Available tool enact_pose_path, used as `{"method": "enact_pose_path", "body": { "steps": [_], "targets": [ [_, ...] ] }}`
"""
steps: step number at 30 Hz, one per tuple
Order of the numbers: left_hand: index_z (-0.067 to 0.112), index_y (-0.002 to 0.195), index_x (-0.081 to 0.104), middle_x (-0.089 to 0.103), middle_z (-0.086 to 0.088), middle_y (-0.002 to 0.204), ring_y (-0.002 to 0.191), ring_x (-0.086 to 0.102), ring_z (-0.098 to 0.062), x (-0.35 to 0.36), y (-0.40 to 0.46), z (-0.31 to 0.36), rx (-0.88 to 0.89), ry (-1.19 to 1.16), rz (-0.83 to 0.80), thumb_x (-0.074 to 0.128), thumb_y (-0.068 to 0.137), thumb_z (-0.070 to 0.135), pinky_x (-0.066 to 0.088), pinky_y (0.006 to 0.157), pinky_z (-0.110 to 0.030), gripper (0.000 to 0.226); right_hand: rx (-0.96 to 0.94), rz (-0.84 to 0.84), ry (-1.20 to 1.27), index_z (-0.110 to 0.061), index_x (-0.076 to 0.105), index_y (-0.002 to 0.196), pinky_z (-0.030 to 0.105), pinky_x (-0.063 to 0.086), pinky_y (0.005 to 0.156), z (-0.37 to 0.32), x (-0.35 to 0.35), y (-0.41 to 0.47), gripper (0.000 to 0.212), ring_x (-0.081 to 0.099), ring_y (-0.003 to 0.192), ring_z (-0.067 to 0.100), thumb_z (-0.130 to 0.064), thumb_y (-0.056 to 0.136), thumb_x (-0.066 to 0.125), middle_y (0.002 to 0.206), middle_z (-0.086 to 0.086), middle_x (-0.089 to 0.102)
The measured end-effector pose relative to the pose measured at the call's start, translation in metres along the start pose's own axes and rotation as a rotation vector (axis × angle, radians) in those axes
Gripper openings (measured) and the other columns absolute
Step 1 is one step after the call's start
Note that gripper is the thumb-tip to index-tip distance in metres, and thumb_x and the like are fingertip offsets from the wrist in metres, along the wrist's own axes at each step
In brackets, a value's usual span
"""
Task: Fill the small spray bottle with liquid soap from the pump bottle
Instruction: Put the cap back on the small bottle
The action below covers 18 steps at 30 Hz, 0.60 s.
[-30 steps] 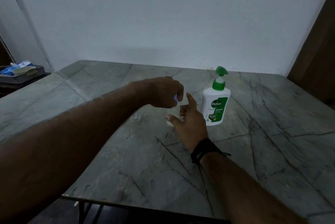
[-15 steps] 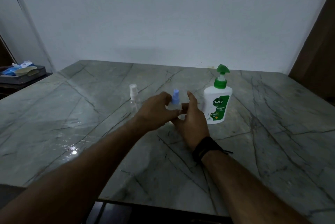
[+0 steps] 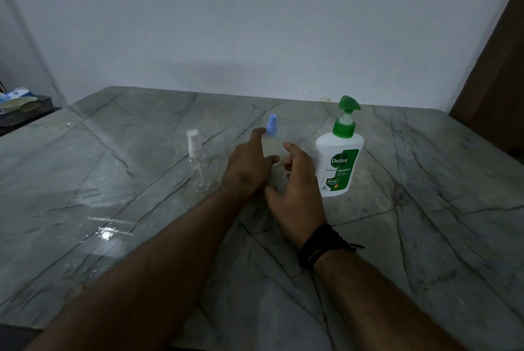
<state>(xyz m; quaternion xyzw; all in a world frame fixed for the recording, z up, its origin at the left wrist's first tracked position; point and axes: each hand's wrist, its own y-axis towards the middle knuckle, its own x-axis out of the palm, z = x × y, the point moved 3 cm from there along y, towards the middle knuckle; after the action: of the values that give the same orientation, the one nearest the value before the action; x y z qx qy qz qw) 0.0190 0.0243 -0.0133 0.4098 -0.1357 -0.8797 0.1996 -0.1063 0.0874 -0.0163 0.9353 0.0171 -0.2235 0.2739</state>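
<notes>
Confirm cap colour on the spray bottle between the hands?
Light blue cap, head view.

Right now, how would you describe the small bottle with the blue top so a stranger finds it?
On the grey marble table, look just left of the white soap bottle. The blue-topped bottle stands upright between both hands; its neighbour, the clear bottle, has a white top.

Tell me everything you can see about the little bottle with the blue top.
The small clear plastic spray bottle with the pale blue spray cap stands upright on the grey veined stone table, left of the white pump bottle. Its body looks faintly yellowish, perhaps holding liquid. The left hand touches its left side; the right hand hovers close, contact unclear.
</notes>
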Motion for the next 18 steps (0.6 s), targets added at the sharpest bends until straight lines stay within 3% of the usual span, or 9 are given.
{"method": "enact_pose_path", "body": {
  "steps": [6, 11, 18],
  "targets": [
    [0.018, 0.139, 0.032, 0.062, -0.01, 0.118, 0.105, 0.06, -0.029, 0.012, 0.028, 0.0, -0.063, 0.135, -0.047, 0.066, 0.086, 0.036, 0.051, 0.086, -0.043, 0.066, -0.009, 0.006, 0.008, -0.012, 0.043, 0.142, 0.036, 0.046, 0.102, -0.001, -0.001, 0.0, 0.069, 0.048, 0.113, 0.015, -0.001, 0.078, 0.067, 0.119, -0.003, 0.046],
    [0.008, 0.136, 0.031, 0.057, -0.019, 0.121, 0.109, 0.057, -0.035, 0.013, 0.046, 0.001, -0.176, 0.165, -0.076, 0.068, 0.085, 0.033, 0.048, 0.086, -0.043, 0.067, -0.004, 0.0, 0.01, -0.014, 0.045, 0.139, 0.028, 0.043, 0.096, 0.0, -0.002, -0.001, 0.065, 0.046, 0.106, 0.01, -0.002, 0.078, 0.066, 0.111, -0.003, 0.048],
    [0.007, 0.133, 0.032, 0.056, -0.018, 0.122, 0.11, 0.056, -0.035, 0.015, 0.05, -0.001, -0.202, 0.141, -0.078, 0.072, 0.082, 0.033, 0.044, 0.081, -0.039, 0.07, -0.005, 0.008, 0.026, -0.015, 0.046, 0.138, 0.034, 0.046, 0.096, 0.001, -0.001, -0.001, 0.064, 0.047, 0.105, 0.009, -0.002, 0.078, 0.066, 0.111, -0.002, 0.05]
  ]
}}
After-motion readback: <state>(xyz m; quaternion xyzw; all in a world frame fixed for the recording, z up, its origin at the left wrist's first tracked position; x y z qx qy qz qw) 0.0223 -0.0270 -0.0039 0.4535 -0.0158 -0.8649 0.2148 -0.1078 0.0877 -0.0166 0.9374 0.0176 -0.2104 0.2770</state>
